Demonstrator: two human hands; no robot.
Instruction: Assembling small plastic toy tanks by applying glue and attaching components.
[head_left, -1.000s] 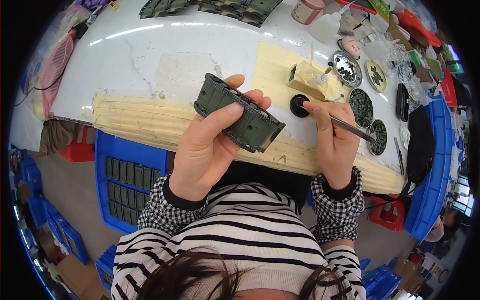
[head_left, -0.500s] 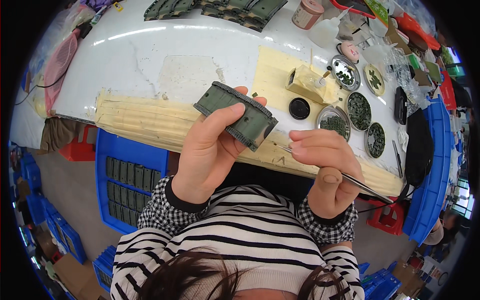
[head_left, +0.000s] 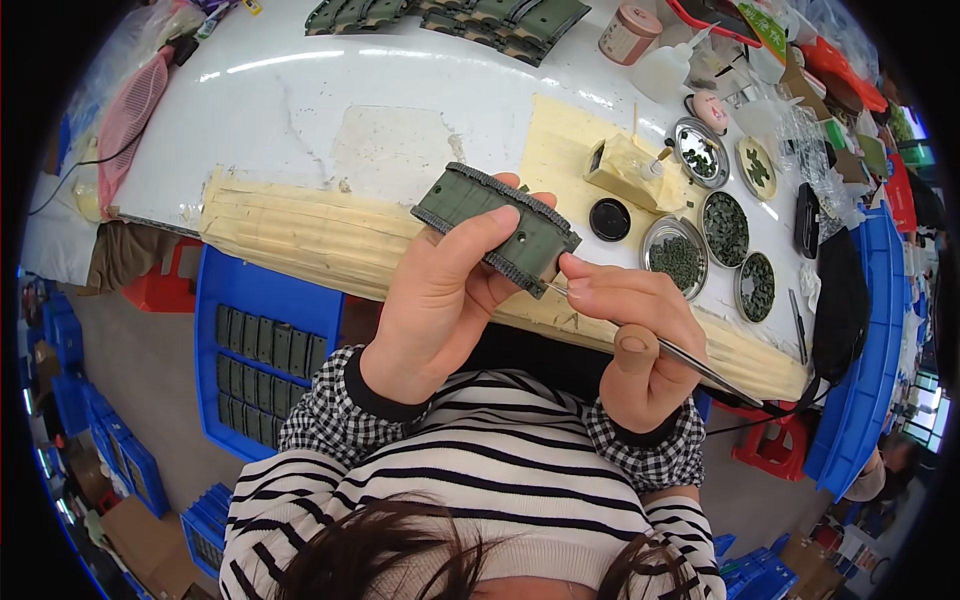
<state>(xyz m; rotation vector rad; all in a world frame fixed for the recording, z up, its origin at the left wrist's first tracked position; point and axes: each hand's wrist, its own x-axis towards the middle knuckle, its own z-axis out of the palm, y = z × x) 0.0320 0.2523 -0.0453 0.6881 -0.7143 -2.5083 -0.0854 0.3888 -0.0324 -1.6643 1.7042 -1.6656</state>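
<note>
Curved camouflage plate [head_left: 464,203] with toothed rims, held above the tabletop's [head_left: 290,245] taped front edge, left hand [head_left: 428,308] gripping it, thumb on the broad face. Right hand [head_left: 645,325] fingers closed around steel tweezers [head_left: 705,370], tip at the plate's lower right corner, contact unclear. Likely light, stiff, rims perhaps fragile; best held by broad faces.
</note>
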